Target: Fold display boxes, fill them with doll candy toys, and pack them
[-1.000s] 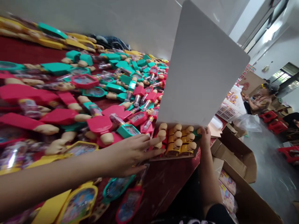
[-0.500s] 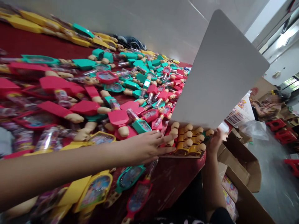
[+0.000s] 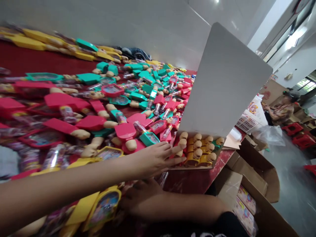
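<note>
My left hand stretches over the left edge of an open carton, fingers apart. Its fingertips touch the beige knobs of the red toys in the left row. Yellow toys with beige knobs stand in the middle rows, and a green one is at the right. The carton's grey lid stands raised behind them. Beneath my left forearm, my right hand reaches left among the loose toys, close to a yellow paddle-shaped toy with a picture window. Shadow and blur hide its fingers.
Loose pink toys and green toys cover the red table. An open cardboard box with printed packs stands at the lower right. Beyond are a white basket and a seated person.
My right hand has left the carton's right side and moved left, under my left arm, to the loose toys. My left hand stays at the carton. The view has shifted slightly.
</note>
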Action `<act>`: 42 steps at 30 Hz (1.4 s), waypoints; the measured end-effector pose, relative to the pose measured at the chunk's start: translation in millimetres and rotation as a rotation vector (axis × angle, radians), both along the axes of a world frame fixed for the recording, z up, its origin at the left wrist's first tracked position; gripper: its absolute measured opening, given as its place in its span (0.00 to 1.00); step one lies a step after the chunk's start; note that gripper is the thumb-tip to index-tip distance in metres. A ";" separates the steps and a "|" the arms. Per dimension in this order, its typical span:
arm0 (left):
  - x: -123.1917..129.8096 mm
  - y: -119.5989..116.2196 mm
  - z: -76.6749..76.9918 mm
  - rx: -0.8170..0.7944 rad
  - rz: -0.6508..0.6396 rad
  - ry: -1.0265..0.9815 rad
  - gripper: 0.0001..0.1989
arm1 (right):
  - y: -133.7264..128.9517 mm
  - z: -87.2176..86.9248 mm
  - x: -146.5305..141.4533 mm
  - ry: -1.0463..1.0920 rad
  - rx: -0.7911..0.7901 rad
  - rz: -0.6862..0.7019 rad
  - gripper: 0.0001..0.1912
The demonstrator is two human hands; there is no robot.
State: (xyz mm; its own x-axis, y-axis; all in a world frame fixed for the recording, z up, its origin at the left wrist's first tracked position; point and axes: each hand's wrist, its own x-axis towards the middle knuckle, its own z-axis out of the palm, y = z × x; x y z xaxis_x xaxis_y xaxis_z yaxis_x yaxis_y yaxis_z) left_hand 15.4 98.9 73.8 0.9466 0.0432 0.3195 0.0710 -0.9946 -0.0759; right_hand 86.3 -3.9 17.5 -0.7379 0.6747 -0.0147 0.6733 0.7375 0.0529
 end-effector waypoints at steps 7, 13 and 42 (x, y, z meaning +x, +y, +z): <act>-1.6 3.9 9.3 0.080 -0.027 -0.106 0.26 | -9.7 16.1 12.6 0.015 0.124 0.117 0.13; 15.3 9.8 11.3 0.072 -0.015 -0.141 0.30 | -31.9 60.1 49.8 0.548 -0.036 0.051 0.19; 21.6 9.4 3.4 -0.092 -0.048 -0.244 0.16 | -60.7 59.6 211.2 1.502 0.680 -1.045 0.07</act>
State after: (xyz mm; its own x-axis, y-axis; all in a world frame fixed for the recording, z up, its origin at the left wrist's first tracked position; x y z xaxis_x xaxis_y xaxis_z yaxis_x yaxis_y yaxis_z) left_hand 37.0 108.3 77.2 0.8435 0.0402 0.5356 0.0291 -0.9992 0.0292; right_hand 297.5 -64.6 77.1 0.7287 0.4052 0.5522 0.5233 0.1908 -0.8305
